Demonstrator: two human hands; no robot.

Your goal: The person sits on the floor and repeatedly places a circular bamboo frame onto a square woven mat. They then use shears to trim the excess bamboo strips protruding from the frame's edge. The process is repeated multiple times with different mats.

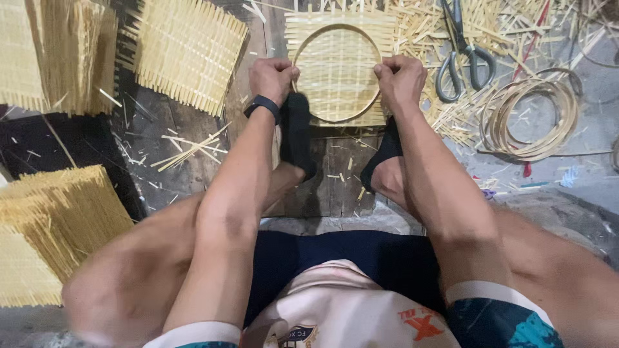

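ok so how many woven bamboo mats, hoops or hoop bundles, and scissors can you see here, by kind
woven bamboo mats: 5, one under the hoop gripped by the left hand and right hand, one upper middle, one top left, two stacked lower left
bamboo hoops: 1 single, 1 coiled bundle
scissors: 1
total: 8

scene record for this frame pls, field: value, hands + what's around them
left hand: left hand grips left edge of round bamboo hoop
right hand: right hand grips the hoop's right edge
workpiece: hoop lies on square woven bamboo mat
feet: black socks press near mat's lower edge
wrist: black band on left wrist
right of mat: grey-handled scissors, coil of bamboo strips
left: more woven bamboo mats
surface: dark wooden boards, strewn with bamboo offcuts
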